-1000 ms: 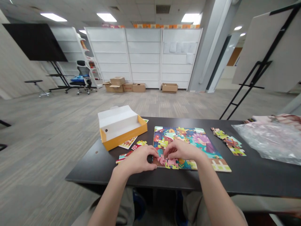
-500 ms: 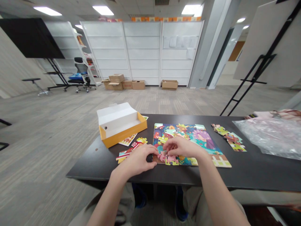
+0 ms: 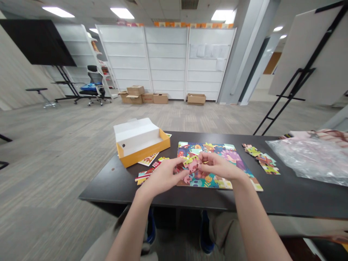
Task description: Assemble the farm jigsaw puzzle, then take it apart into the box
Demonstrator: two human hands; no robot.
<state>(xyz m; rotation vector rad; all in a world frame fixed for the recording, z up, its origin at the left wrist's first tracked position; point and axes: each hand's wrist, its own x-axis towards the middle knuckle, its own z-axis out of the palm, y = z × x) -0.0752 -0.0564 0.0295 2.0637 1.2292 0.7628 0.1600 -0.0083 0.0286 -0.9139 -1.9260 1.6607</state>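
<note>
A pink and yellow-green puzzle piece [image 3: 192,164] is held up between both hands, above the left part of the colourful puzzle board [image 3: 206,181]. My left hand [image 3: 165,175] grips its left side with thumb and fingers. On its right side, my right hand [image 3: 216,165] pinches it with the fingers curled. Whether it is one piece or some joined pieces is hard to tell. Loose red and yellow pieces [image 3: 144,176] lie left of the board, partly behind my left hand. More joined pieces [image 3: 268,161] lie to the right of the board.
An open yellow and white box [image 3: 144,152] stands at the table's left, with picture cards [image 3: 148,160] partly under it. Clear plastic wrapping [image 3: 312,156] covers the right side of the black table [image 3: 108,188]. Cardboard boxes and shelves stand far behind.
Both hands have risen from the board's lower left edge, lifting the pink and yellow-green piece off it. The view has shifted slightly.
</note>
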